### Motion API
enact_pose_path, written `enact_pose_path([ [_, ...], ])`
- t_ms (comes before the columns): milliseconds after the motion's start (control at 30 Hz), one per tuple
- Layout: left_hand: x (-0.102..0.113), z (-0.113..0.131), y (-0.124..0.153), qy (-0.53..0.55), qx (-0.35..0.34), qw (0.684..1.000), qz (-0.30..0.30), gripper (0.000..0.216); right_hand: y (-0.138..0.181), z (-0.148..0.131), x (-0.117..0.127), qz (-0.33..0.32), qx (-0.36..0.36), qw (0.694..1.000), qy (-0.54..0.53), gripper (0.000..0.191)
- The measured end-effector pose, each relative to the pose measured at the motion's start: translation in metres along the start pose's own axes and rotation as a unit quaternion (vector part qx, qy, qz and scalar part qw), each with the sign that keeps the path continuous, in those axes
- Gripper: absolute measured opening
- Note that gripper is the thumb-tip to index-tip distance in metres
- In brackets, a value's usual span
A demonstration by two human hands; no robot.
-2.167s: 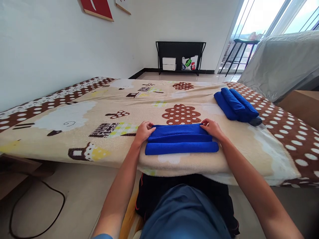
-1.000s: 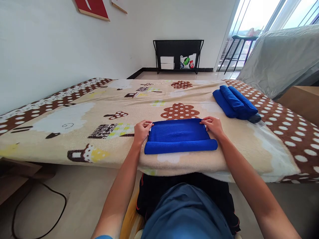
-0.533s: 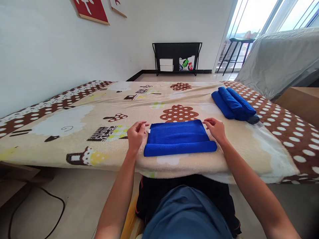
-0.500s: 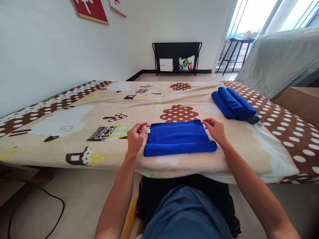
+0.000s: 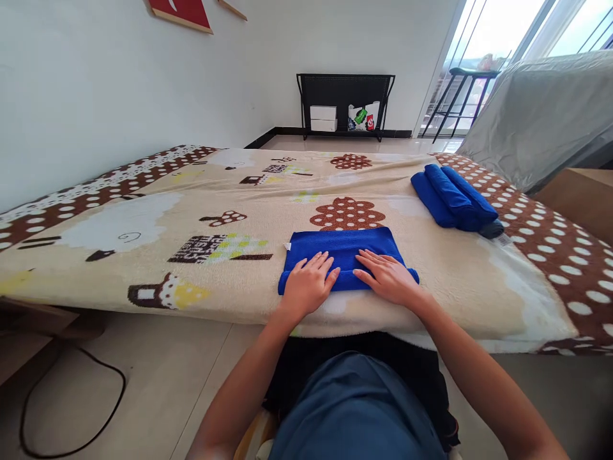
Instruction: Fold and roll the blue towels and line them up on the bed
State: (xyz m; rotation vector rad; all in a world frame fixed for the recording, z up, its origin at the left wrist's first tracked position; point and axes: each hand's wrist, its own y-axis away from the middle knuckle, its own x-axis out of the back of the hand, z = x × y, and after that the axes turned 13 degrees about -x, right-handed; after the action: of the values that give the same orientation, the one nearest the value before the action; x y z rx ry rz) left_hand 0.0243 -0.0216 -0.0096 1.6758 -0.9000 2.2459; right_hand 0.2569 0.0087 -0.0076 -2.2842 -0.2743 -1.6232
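Observation:
A blue towel (image 5: pixel 342 241) lies on the patterned blanket in front of me, its near edge rolled up and its far part flat. A small white tag sticks out at its left edge. My left hand (image 5: pixel 310 281) rests on the rolled part with fingers stretched out over the flat cloth. On the right side of the same roll lies my right hand (image 5: pixel 387 275), palm down, fingers extended and thumb apart. Both hands cover parts of the roll. Several rolled blue towels (image 5: pixel 453 198) lie together farther off to the right, with a dark grey piece at their near end.
The beige blanket (image 5: pixel 268 214) with brown dotted borders covers the bed up to its near edge by my lap. A cardboard box (image 5: pixel 582 198) and a covered piece of furniture (image 5: pixel 541 115) stand at right. A black rack (image 5: pixel 345 86) is by the far wall; a cable (image 5: pixel 122 390) lies on the floor.
Both hands have let go of the towel's far corners and come nearer and inward, now lying flat on the roll. The camera view has shifted slightly.

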Motion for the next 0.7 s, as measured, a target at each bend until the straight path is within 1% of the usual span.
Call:
enact_pose_path([
  [167, 0.008, -0.029, 0.029, -0.016, 0.046, 0.998, 0.034, 0.045, 0.012, 0.03, 0.003, 0.011, -0.055, 0.998, 0.02, 0.063],
  [233, 0.011, -0.039, 0.038, -0.016, 0.041, 0.998, 0.045, 0.044, 0.018, 0.04, 0.003, 0.026, -0.063, 0.997, 0.021, 0.061],
  [300, 0.015, -0.044, 0.046, -0.025, 0.022, 0.998, 0.054, 0.042, 0.024, 0.048, 0.003, 0.046, -0.061, 0.997, 0.025, 0.059],
  [367, 0.021, -0.043, 0.054, -0.052, -0.002, 0.996, 0.074, 0.041, 0.032, 0.053, 0.005, 0.076, -0.044, 0.996, 0.036, 0.057],
  [467, 0.033, -0.033, 0.067, -0.097, -0.038, 0.989, 0.103, 0.04, 0.049, 0.057, 0.009, 0.138, 0.006, 0.989, 0.054, 0.048],
  [567, 0.04, -0.023, 0.077, -0.099, -0.08, 0.989, 0.082, 0.043, 0.069, 0.059, 0.01, 0.181, 0.051, 0.981, 0.056, 0.038],
  [633, 0.038, -0.019, 0.08, -0.091, -0.086, 0.99, 0.067, 0.046, 0.077, 0.06, 0.008, 0.19, 0.06, 0.979, 0.052, 0.04],
  [700, 0.034, -0.019, 0.08, -0.089, -0.077, 0.991, 0.07, 0.048, 0.08, 0.061, 0.003, 0.196, 0.052, 0.978, 0.05, 0.044],
])
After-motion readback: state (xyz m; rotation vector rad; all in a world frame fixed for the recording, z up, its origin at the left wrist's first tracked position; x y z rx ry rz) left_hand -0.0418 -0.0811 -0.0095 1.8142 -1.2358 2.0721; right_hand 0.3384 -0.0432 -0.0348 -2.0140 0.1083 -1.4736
